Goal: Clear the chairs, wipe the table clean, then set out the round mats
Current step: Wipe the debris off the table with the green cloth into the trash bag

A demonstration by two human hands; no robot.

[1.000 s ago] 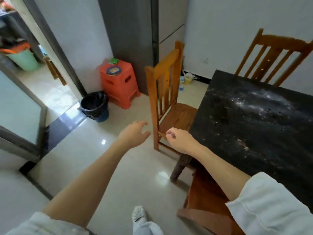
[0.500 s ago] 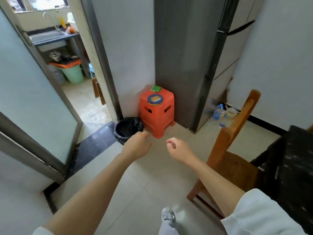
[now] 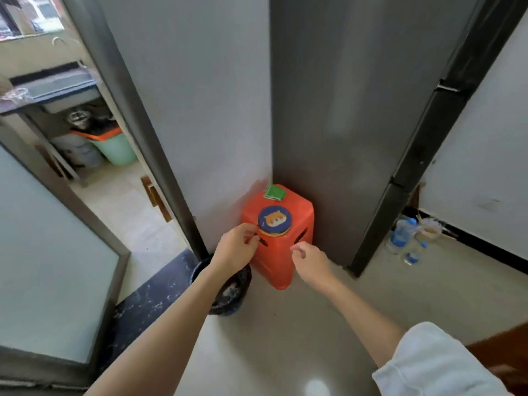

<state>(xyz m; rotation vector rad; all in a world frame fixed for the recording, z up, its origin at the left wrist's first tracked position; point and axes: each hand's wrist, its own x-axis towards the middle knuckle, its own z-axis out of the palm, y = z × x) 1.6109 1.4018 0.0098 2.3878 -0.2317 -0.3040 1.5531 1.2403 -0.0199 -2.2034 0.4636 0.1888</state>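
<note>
The round mats [image 3: 274, 220] lie as a small stack on the flat top of an orange plastic stool [image 3: 281, 254], a squarish moulded piece with rounded corners and slot-shaped cut-outs in its sides. The top mat is a smooth disc with a dark blue field, a cartoon cat face in orange and cream, and a yellow rim showing at its lower edge. Behind the stack, at the stool's far corner, sits a folded green cloth [image 3: 274, 192].

The stool stands in the corner where a pale painted wall meets the brushed grey side of a tall refrigerator [image 3: 357, 110].

The left hand [image 3: 236, 250] is at the left edge of the mats, its fingers curled and its fingertips touching or nearly touching the rim of the stack; whether that grip has closed on a mat cannot be told, as the contact point is small and slightly blurred. The right hand [image 3: 310, 260] hovers in front of the stool's near side, fingers loosely curled, its grip narrow and holding nothing. A white sleeve [image 3: 434, 364] is pushed up the right forearm.

Below the left wrist, a round black bin [image 3: 231, 292] with a glossy liner stands on the pale tiled floor, just beside the stool. To the right of the refrigerator, clear plastic bottles [image 3: 400, 237] with blue caps stand against the wall. Through the doorway on the left, a green bucket [image 3: 120, 150] sits under a sink.
</note>
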